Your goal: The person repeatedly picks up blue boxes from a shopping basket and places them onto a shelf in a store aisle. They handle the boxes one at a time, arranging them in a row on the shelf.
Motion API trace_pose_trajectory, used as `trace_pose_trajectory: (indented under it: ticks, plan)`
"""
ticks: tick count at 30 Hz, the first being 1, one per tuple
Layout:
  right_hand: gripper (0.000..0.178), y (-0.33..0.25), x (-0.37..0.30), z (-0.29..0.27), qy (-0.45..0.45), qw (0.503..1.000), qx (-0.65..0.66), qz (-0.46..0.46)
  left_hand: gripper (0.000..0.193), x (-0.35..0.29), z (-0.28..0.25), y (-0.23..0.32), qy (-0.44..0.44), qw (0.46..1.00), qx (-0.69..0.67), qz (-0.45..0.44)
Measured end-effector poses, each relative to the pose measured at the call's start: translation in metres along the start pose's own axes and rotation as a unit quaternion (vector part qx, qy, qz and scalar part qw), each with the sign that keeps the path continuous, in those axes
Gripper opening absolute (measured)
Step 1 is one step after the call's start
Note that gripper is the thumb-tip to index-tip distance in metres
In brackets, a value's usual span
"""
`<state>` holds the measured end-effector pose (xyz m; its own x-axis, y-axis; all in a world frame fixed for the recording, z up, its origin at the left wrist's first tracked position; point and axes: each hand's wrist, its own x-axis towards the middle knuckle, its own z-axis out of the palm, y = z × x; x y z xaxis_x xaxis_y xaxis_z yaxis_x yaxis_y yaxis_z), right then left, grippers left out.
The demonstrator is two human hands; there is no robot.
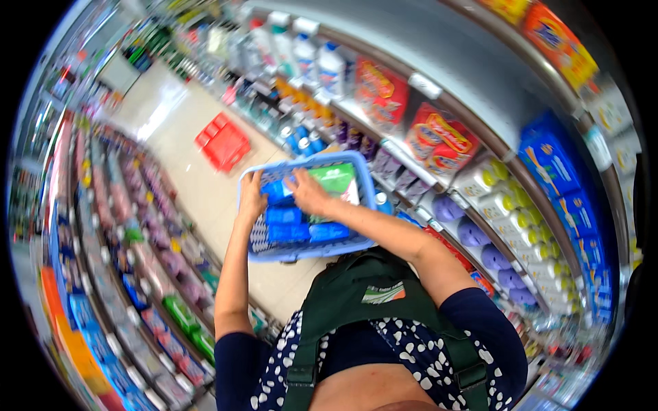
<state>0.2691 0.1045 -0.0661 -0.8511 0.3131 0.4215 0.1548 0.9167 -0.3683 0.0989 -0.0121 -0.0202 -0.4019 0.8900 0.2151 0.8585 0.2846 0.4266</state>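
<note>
- Head view: a light blue basket (367, 195) is in front of the person, between a shelf on the right and an open stretch of floor (185, 175).
- Blue packs (286, 231) lie inside it, toward its left and near sides; a green pack (336, 179) lies at its far right.
- The left hand (253, 196) is at the basket's left side, fingers bent by the rim; I cannot tell whether they grip it or a pack.
- The right hand (310, 194) reaches over the basket, its fingers bent at the upper blue pack (277, 190), beside the green one; whether they grasp it, I cannot tell.
- A red basket (223, 142) sits on the floor beyond, well apart from the hands.
- The right-hand shelves carry white bottles (332, 74), red bags (442, 140) and purple items (473, 231).
- The person wears a dark green apron (343, 298).
</note>
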Motion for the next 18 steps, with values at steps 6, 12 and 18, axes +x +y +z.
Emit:
trace_pose_trajectory:
  ticks: [6, 12, 18]
  plan:
    - [0.053, -0.016, -0.064, -0.104, -0.038, 0.997, 0.057, 0.036, 0.056, 0.051, -0.006, 0.149, 0.084, 0.978, -0.135, 0.136]
    - [0.05, -0.007, -0.134, -0.314, 0.229, 0.962, -0.142, 0.052, 0.053, 0.09, -0.021, 0.327, 0.079, 0.879, -0.317, 0.347]
    - [0.056, 0.011, -0.186, -0.49, 0.274, 0.81, -0.476, 0.202, 0.077, 0.119, -0.027, 0.467, 0.017, 0.828, -0.314, 0.465]
